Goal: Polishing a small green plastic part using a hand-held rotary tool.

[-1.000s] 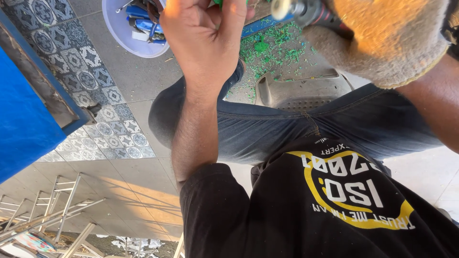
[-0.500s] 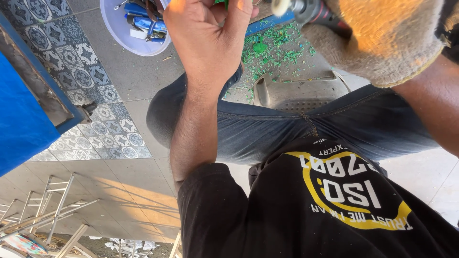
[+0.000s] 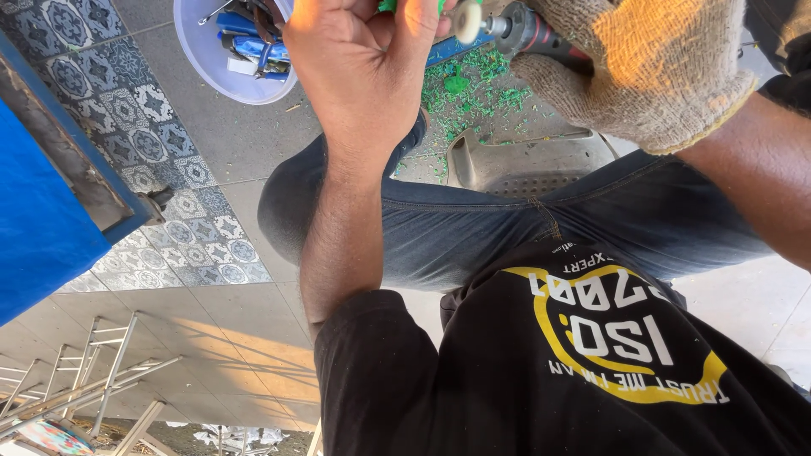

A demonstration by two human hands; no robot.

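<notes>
Head view is showing the left hand (image 3: pixel 359 76), bare, with its fingers (image 3: pixel 420 24) pinching a small green piece (image 3: pixel 387 5) at the top edge of the frame; most of that piece is lying out of view. The right hand (image 3: pixel 655 72), in a knit work glove, is gripping a rotary tool (image 3: pixel 528 32), fingers wrapped tight about its body, with the pale round wheel (image 3: pixel 466 21) sitting just beside the green piece. Green shavings (image 3: pixel 473 89) are lying on the floor (image 3: pixel 220 143) below, near a grey plastic stool (image 3: pixel 528 165). A white bucket (image 3: pixel 203 59) of hand tools is standing well to one side. Judgement: the grinding is going best with the wheel meeting the piece lightly, the bare fingertips staying clear of the wheel, and both wrists bracing steady.
</notes>
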